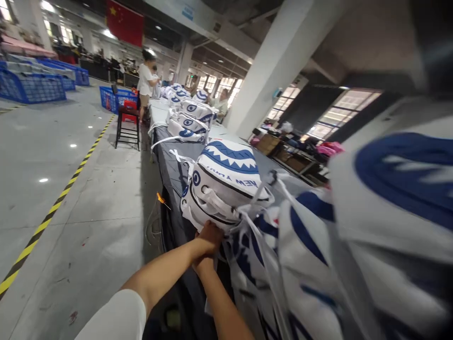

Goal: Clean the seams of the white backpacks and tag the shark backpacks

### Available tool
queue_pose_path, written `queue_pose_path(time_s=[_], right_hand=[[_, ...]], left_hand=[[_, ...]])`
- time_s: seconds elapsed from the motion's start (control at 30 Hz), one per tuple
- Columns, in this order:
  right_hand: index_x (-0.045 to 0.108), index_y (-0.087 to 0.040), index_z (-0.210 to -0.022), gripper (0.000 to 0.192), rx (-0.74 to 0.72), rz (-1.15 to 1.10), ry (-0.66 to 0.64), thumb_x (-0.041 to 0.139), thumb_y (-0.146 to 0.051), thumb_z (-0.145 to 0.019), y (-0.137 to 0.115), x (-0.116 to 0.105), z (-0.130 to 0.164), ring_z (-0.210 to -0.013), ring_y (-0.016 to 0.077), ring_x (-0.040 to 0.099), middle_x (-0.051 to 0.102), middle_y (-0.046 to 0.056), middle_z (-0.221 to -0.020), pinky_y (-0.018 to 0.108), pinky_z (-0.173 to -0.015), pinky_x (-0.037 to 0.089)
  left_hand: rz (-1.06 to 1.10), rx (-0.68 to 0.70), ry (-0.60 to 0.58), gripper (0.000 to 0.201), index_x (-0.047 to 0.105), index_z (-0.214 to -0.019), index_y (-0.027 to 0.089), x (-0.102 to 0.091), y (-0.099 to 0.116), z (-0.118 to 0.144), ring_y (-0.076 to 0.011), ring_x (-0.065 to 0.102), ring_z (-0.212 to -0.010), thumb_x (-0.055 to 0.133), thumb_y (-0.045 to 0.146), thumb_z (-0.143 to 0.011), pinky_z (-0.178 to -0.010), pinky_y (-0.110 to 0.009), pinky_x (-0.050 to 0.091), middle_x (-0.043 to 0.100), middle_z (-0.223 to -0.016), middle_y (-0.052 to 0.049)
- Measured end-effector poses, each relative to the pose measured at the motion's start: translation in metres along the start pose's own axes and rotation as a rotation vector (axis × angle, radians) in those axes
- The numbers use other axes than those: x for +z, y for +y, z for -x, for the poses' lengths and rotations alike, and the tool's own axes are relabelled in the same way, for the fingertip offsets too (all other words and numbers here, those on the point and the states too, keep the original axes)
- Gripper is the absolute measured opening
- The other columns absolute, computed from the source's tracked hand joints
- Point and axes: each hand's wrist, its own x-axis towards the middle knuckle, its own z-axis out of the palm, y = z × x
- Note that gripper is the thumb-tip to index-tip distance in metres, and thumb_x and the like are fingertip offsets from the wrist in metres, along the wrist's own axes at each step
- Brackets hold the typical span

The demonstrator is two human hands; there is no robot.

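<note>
A white backpack [226, 177] with navy eye patches, a zigzag tooth print and upside-down lettering lies on the dark-covered table [173, 174]. My left hand [211, 237] is at the near lower edge of the backpack, its fingers curled in. What it may hold is hidden. Just below and partly behind it is my right hand [201, 262], with its fingers out of sight. The two hands are close together. White straps [215, 202] trail over the backpack's near side. Close on the right, more white and navy backpacks [304, 226] are heaped, blurred.
More backpacks [191, 115] are stacked farther down the table. A small orange-handled tool [161, 198] is at the table's left edge. A dark stool [128, 125], blue crates [31, 85] and a standing person [145, 82] are on the left. A pillar [265, 66] rises beyond the table.
</note>
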Motion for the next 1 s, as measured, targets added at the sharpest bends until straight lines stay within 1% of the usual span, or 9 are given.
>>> queue_pose_path(time_s=[0.1,0.2,0.3,0.4,0.53,0.67,0.77,0.87,1.0], right_hand=[[0.072,-0.013,-0.107,0.027,0.147,0.088,-0.042,0.050,-0.015,-0.089,-0.030,-0.032,0.049,-0.114,0.0318,0.065,0.074,0.013,-0.102,0.048,-0.101,0.047],[0.069,-0.011,-0.117,0.038,0.241,0.097,-0.101,0.063,-0.011,-0.079,-0.058,-0.062,0.093,-0.127,0.0350,0.056,0.069,0.020,-0.121,0.055,-0.110,0.039],[0.066,-0.012,-0.124,0.042,0.251,0.032,-0.165,0.060,-0.012,-0.083,-0.081,-0.096,0.140,-0.133,0.0312,0.051,0.060,0.019,-0.137,0.049,-0.112,0.041],[0.066,-0.016,-0.126,0.039,0.259,-0.058,-0.204,0.056,-0.018,-0.089,-0.098,-0.133,0.194,-0.128,0.0232,0.057,0.063,0.012,-0.135,0.037,-0.108,0.045],[0.070,-0.022,-0.119,0.031,0.380,-0.140,-0.189,0.052,-0.023,-0.094,-0.111,-0.179,0.272,-0.106,0.0181,0.069,0.074,0.005,-0.116,0.029,-0.094,0.052],[0.074,-0.023,-0.102,0.023,0.608,-0.096,-0.086,0.053,-0.024,-0.093,-0.098,-0.219,0.346,-0.083,0.0160,0.071,0.077,0.002,-0.093,0.023,-0.077,0.052],[0.073,-0.020,-0.098,0.021,0.845,0.054,0.071,0.052,-0.021,-0.091,-0.073,-0.258,0.403,-0.075,0.0160,0.069,0.075,0.003,-0.086,0.024,-0.070,0.049],[0.070,-0.016,-0.105,0.028,1.091,0.268,0.270,0.044,-0.023,-0.094,-0.041,-0.301,0.453,-0.081,0.0203,0.067,0.073,0.009,-0.093,0.028,-0.072,0.047],[0.071,-0.014,-0.101,0.029,1.277,0.449,0.398,0.045,-0.020,-0.091,0.007,-0.338,0.485,-0.085,0.0240,0.065,0.071,0.014,-0.097,0.031,-0.071,0.044]], left_hand=[[0.006,-0.032,0.026,0.030,0.062,-0.117,0.018,-0.008,0.024,0.034,-0.0212,0.060,-0.113,0.058,0.039,-0.095,-0.100,-0.045,0.051,0.062,-0.124,-0.009],[0.021,-0.074,0.076,0.035,0.058,-0.126,0.021,-0.016,0.035,0.065,-0.0225,0.057,-0.118,0.056,0.039,-0.096,-0.102,-0.047,0.050,0.056,-0.135,-0.010],[0.047,-0.095,0.135,0.043,0.054,-0.133,0.022,-0.015,0.044,0.099,-0.0272,0.049,-0.130,0.059,0.040,-0.094,-0.110,-0.054,0.042,0.048,-0.145,-0.011],[0.100,-0.151,0.184,0.043,0.053,-0.134,0.023,0.001,0.057,0.147,-0.0293,0.039,-0.140,0.057,0.040,-0.095,-0.116,-0.056,0.034,0.040,-0.153,-0.011],[0.211,-0.184,0.173,0.038,0.052,-0.134,0.026,0.038,0.076,0.233,-0.0281,0.036,-0.144,0.043,0.036,-0.098,-0.119,-0.049,0.033,0.042,-0.153,-0.006],[0.329,-0.090,0.069,0.038,0.060,-0.122,0.038,0.069,0.098,0.310,-0.0335,0.049,-0.134,0.033,0.040,-0.095,-0.115,-0.053,0.038,0.060,-0.136,0.001],[0.430,0.091,-0.115,0.035,0.068,-0.109,0.037,0.079,0.129,0.348,-0.0285,0.067,-0.110,0.035,0.039,-0.094,-0.099,-0.047,0.054,0.071,-0.113,-0.001],[0.515,0.309,-0.283,0.031,0.071,-0.105,0.031,0.077,0.175,0.359,-0.0188,0.070,-0.098,0.042,0.034,-0.094,-0.089,-0.032,0.058,0.073,-0.109,-0.002],[0.539,0.492,-0.316,0.032,0.068,-0.115,0.026,0.063,0.244,0.337,-0.0149,0.067,-0.104,0.041,0.030,-0.098,-0.093,-0.029,0.055,0.069,-0.119,-0.004]])
